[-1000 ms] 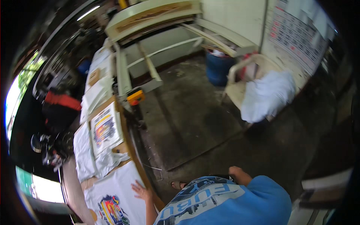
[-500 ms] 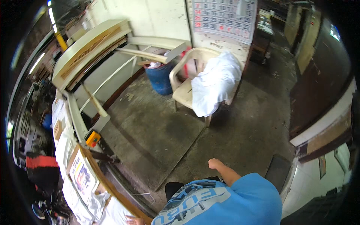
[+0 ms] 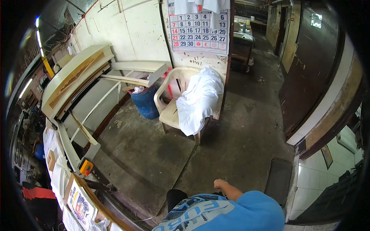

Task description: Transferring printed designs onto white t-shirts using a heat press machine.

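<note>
My right hand (image 3: 220, 184) hangs in front of my blue shirt, its fingers curled closed, with nothing seen in it. It touches nothing and is above the bare concrete floor. My left hand is out of view. Ahead stands a cream plastic armchair (image 3: 169, 116) with a bunched white cloth (image 3: 201, 99) draped over its seat and one arm. At the lower left lies a white sheet with a printed picture (image 3: 81, 206) on a brown-edged board, with white fabric beside it.
A long cream machine (image 3: 77, 79) with metal frame arms fills the left. An orange control box with a red button (image 3: 86, 167) hangs on its near end. Behind it stands a blue drum (image 3: 145, 106). A dark mat (image 3: 278, 179) lies at right, near a brown door (image 3: 313, 79).
The view has tilted up and turned slightly right, so the chair and machine sit lower and further left. My left hand, earlier on white fabric at the lower edge, has left the picture.
</note>
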Demonstrator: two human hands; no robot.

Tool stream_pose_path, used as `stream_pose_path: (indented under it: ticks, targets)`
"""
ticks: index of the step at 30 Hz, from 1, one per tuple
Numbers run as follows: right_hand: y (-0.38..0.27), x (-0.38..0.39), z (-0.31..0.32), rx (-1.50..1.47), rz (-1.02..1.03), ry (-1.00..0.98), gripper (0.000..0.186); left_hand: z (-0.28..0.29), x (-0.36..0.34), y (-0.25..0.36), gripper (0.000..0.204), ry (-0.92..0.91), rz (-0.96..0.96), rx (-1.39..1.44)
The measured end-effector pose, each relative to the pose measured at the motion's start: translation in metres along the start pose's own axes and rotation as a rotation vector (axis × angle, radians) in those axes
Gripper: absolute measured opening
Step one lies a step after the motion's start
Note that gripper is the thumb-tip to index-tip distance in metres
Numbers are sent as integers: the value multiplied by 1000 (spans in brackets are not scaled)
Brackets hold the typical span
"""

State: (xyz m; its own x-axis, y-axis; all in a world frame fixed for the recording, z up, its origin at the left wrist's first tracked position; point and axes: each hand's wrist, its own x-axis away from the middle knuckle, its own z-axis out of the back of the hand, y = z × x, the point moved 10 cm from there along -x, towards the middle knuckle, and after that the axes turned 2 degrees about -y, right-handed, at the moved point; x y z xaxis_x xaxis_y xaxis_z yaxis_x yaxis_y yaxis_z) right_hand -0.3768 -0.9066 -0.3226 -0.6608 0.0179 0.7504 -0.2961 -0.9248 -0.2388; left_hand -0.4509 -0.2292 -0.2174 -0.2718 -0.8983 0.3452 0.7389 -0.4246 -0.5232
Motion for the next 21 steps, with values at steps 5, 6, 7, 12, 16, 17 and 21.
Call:
stream_pose_path:
  ticks: [5, 6, 7, 12, 16, 17, 21]
  targets:
    - [-1, -11, -16, 15, 114, -82, 34, 3, 9, 29, 97, -7, -66, 47]
    - [4, -10, -17, 18, 107, -75, 34, 4, 12, 36, 97, -9, -80, 56]
    - [8, -7, -21, -17, 69, -114, 36, 7, 15, 41, 97, -12, -88, 67]
    - [43, 5, -16, -121, -94, -20, 36, 15, 21, 63, 97, -14, -139, 120]
    - [47, 19, -2, -143, -130, -46, 35, 20, 22, 74, 97, -15, -165, 156]
    - [46, 19, -1, -128, -128, -53, 35, 21, 24, 81, 97, -16, -178, 165]
    - [43, 8, -1, -71, -82, -100, 33, 21, 26, 78, 97, -28, -183, 206]
